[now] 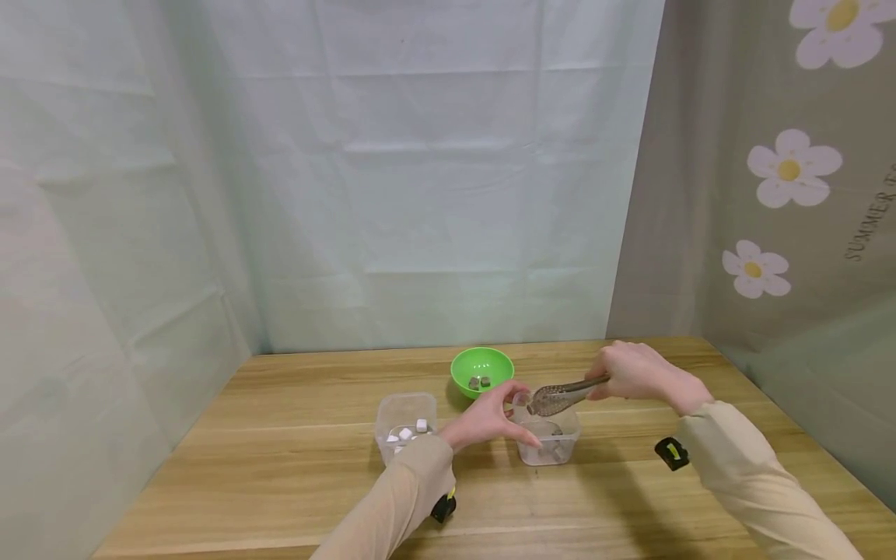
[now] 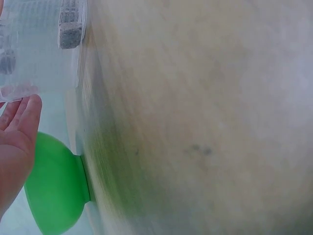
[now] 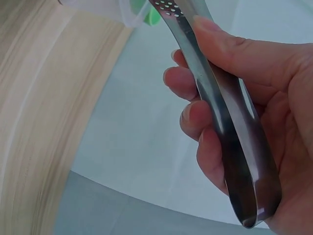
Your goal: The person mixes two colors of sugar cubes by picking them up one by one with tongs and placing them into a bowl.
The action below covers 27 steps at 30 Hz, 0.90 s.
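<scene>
My left hand (image 1: 486,420) grips a clear plastic container (image 1: 574,428), thumb at its near side and fingers at the far side. Grey stone-like cubes (image 2: 70,36) show through its wall in the left wrist view. Above this container are metal tongs (image 1: 560,398) with perforated heads, held in my right hand (image 1: 640,373). The right wrist view shows thumb and fingers wrapped round the tongs' arms. Whether anything sits between the tips cannot be made out. Just behind the left hand stands a green bowl (image 1: 483,362) with a few grey cubes (image 1: 485,382) in it.
Left of my left forearm, a second clear container (image 1: 406,403) holds several white cubes (image 1: 422,425), partly hidden by the sleeve. Everything stands on a wooden table (image 1: 308,443). Pale curtains (image 1: 434,194) hang behind it and along both sides.
</scene>
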Tool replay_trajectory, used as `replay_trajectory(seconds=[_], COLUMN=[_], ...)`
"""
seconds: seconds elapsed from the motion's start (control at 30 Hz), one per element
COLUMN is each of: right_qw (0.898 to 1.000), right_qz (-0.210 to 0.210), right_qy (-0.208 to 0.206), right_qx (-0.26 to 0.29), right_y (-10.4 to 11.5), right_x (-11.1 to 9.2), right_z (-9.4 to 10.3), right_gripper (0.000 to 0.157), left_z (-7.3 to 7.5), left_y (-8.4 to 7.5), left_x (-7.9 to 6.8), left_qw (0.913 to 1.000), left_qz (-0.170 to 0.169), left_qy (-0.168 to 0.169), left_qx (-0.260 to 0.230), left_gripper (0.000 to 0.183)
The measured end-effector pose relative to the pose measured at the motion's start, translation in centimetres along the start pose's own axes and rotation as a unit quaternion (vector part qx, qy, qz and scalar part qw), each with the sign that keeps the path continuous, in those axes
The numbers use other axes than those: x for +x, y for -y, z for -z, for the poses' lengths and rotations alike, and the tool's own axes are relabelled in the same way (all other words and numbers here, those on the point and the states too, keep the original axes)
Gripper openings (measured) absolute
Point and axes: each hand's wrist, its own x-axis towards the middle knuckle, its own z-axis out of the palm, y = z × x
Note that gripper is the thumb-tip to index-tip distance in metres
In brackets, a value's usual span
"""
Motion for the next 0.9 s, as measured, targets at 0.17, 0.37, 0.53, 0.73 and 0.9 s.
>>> replay_trajectory(seconds=[0.17, 0.37, 0.53, 0.73, 0.9], right_qw=[1.0, 0.999, 0.998, 0.997, 0.997], right_qz=[-0.013, -0.032, -0.053, -0.065, -0.062], right_qy=[0.0, -0.008, -0.018, -0.015, -0.011], right_qx=[0.019, 0.034, 0.038, 0.048, 0.054], right_y=[-0.4, -1.1, -1.6, -1.8, -2.0], right_x=[-0.5, -1.1, -1.1, -0.5, 0.6], right_z=[0.8, 1.7, 2.3, 2.6, 2.3], right_gripper=[0.035, 0.038, 0.041, 0.042, 0.039], left_z=[0.0, 0.0, 0.0, -0.1, -0.1], left_y=[0.1, 0.1, 0.1, -0.1, -0.2], left_x=[0.0, 0.0, -0.1, -0.1, -0.1], left_qw=[1.0, 1.0, 0.9999, 0.9999, 0.9999], left_qz=[0.0, 0.002, 0.008, 0.008, 0.004], left_qy=[-0.002, -0.007, -0.01, -0.009, -0.008], left_qx=[-0.001, -0.003, -0.011, -0.013, -0.008], left_gripper=[0.082, 0.082, 0.082, 0.081, 0.083])
